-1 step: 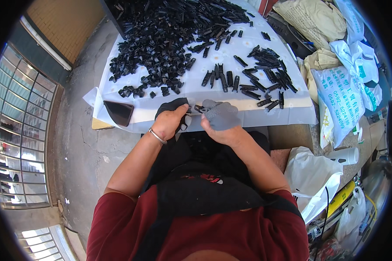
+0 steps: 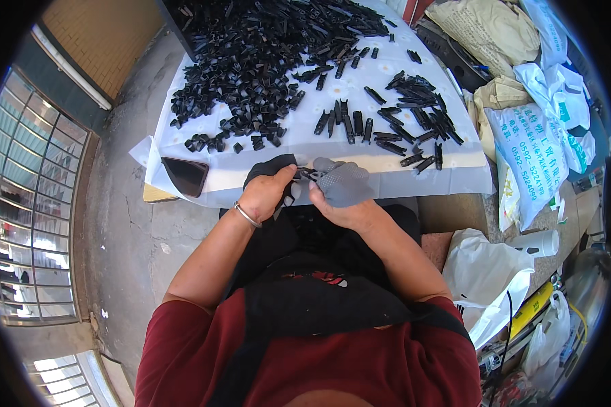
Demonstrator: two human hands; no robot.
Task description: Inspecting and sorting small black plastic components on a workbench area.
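**A crowded white-covered surface (image 2: 305, 144), and a small black part (image 2: 308, 173) pinched at its near edge**

The surface ahead of me carries a big heap of black pieces (image 2: 234, 85) on the left and far side, and a looser cluster of longer pieces (image 2: 414, 108) to the right. A dark phone (image 2: 190, 178) lies at the near left corner.

My left hand (image 2: 270, 184) and right hand (image 2: 344, 188) meet in front of me, both closed on the small black part by the fingertips. I cannot tell whether it is one piece or two joined; my fingers cover too much.

The likeliest trouble is a slip. The grip is narrow, and the gloved fingers probably feel little, so a hard push could shoot the part out. My dark apron (image 2: 326, 302) is just below, where black plastic would be hard to spot. Forcing it crooked might bend or crack a thin end. A careless swing of my left arm could knock the phone off the edge.
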